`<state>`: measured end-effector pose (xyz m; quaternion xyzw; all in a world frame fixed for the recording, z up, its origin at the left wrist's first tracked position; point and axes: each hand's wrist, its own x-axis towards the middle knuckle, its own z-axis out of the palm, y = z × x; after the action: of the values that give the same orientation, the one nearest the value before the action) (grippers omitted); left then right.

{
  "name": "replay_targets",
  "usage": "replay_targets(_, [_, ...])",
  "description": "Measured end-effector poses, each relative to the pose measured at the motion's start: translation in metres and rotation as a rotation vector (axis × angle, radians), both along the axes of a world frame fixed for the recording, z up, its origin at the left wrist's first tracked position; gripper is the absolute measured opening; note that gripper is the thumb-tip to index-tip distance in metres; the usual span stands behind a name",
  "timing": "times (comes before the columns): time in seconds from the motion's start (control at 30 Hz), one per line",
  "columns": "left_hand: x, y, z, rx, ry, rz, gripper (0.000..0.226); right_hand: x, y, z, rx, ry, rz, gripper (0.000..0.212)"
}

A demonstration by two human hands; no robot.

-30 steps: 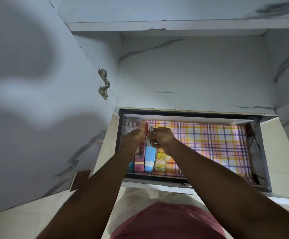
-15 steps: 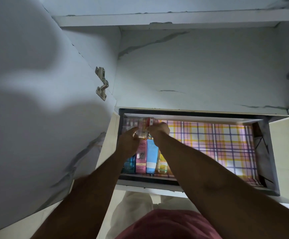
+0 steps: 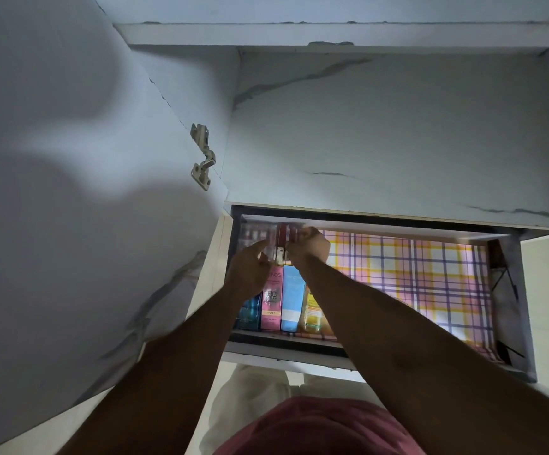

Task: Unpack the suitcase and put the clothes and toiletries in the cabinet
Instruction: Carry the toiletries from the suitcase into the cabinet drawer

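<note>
Checked drawer liner [image 3: 414,274] spreads right of the pink tube [image 3: 272,295], beyond which both hands pinch a red box [image 3: 283,239] (upright): right hand [image 3: 309,246] gripping, left hand [image 3: 250,274] steadying.

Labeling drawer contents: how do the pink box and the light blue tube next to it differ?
The pink box is squared-off, with printed text including "BB" and "IVORY"; the light blue tube is rounded with a white band and shows no readable text. The left hand overlaps the box's top; the tube's top lies under the right forearm. Both lie lengthwise, side by side in the drawer.

Both forearms stretch forward side by side, the left hand [image 3: 250,267] and right hand [image 3: 309,246] close together, fingers curled.
</note>
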<state>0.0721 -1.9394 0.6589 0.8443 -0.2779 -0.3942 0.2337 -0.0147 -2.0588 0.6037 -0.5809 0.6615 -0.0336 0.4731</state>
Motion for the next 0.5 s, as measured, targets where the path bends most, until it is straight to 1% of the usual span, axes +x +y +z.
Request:
replay_targets(0.07, [0.0001, -0.0005, 0.0001, -0.011, -0.001, 0.005, 0.048, 0.001, -0.0003, 0.0015, 0.02, -0.042, 0.019, 0.024])
replay_targets(0.13, [-0.0001, -0.0008, 0.0005, -0.02, -0.009, 0.002, 0.048, 0.0012, 0.0001, 0.002, 0.026, -0.047, 0.055, 0.025])
replay_targets(0.23, [-0.0008, -0.0005, 0.0011, -0.017, -0.004, 0.006, 0.048, -0.0005, -0.0001, -0.0008, 0.012, 0.008, 0.111, 0.016])
replay_targets(0.3, [-0.0007, -0.0002, 0.0006, -0.017, -0.002, 0.002, 0.048, -0.0016, -0.0005, -0.0025, -0.004, 0.047, 0.114, 0.014])
replay_targets(0.43, [-0.0005, 0.0012, 0.001, -0.026, 0.038, 0.021, 0.05, -0.0036, -0.0008, -0.004, -0.001, 0.004, 0.107, 0.009])
replay_targets(0.5, [-0.0007, 0.0015, 0.0014, -0.028, 0.037, 0.013, 0.051, -0.0065, -0.0016, -0.0057, -0.001, -0.013, 0.114, 0.013])
